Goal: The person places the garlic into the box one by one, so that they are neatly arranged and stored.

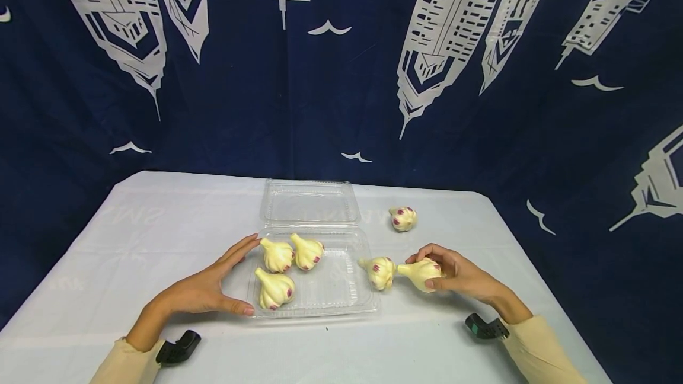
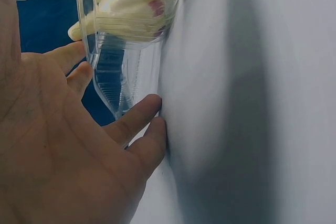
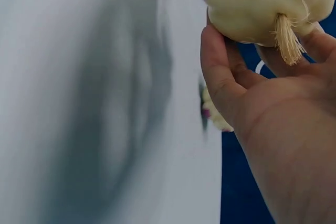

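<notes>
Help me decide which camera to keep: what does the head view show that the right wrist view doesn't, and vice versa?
Only the head view shows the clear container with its lid open, the three garlic bulbs inside it and the left hand.

Only the right wrist view shows the dry root tuft on the held bulb.

Both show the right hand gripping that bulb, another bulb, the white tabletop and the dark blue cloth.

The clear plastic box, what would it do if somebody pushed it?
The clear plastic box would probably slide rather than tip, as it's low and flat. Its thin, see-through walls look bendy. The three garlic bulbs inside might roll a little, being rounded.
</notes>
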`<state>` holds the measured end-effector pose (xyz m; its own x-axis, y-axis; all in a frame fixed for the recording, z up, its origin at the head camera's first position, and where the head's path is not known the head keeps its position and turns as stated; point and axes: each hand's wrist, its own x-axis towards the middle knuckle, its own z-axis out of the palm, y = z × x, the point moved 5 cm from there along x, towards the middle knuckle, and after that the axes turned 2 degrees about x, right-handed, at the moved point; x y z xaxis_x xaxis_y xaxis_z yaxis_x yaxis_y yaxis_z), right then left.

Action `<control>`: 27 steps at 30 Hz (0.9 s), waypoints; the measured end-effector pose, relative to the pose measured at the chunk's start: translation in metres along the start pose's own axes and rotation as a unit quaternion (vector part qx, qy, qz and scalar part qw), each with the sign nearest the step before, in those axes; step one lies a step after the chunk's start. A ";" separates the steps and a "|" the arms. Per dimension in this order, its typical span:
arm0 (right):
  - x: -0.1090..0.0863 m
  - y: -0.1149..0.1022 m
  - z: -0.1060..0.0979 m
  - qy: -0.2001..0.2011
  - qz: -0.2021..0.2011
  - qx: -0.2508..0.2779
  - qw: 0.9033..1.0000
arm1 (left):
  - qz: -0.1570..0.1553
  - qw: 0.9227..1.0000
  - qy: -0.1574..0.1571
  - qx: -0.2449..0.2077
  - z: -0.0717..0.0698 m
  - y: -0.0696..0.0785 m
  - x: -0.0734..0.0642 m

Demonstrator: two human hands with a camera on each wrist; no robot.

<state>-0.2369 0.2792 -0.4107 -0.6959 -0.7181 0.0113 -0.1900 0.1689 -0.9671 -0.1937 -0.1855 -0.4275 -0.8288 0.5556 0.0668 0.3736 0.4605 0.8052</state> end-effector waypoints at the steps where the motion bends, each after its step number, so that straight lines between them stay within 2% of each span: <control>1: 0.001 -0.002 0.000 0.003 -0.006 0.002 1.000 | 0.000 1.000 0.000 -0.001 0.000 0.000 0.000; 7: 0.010 -0.016 0.005 0.018 -0.022 0.001 1.000 | 0.003 1.000 -0.001 -0.002 0.000 0.000 0.001; 14: 0.020 -0.029 0.014 0.030 -0.035 -0.044 0.998 | -0.002 1.000 0.000 -0.003 0.000 0.000 0.001; 18: 0.024 -0.035 0.020 0.028 -0.045 -0.046 0.998 | -0.002 1.000 0.001 0.002 0.001 0.000 0.001; 27: 0.037 -0.047 0.032 0.052 -0.071 -0.118 0.989 | -0.003 1.000 0.000 0.002 0.001 -0.001 0.001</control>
<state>-0.2312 0.2231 -0.3729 -0.7151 -0.6754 0.1803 -0.4391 0.2333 -0.8676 -0.1940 -0.1847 -0.4286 -0.8311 0.5527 0.0621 0.3707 0.4673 0.8026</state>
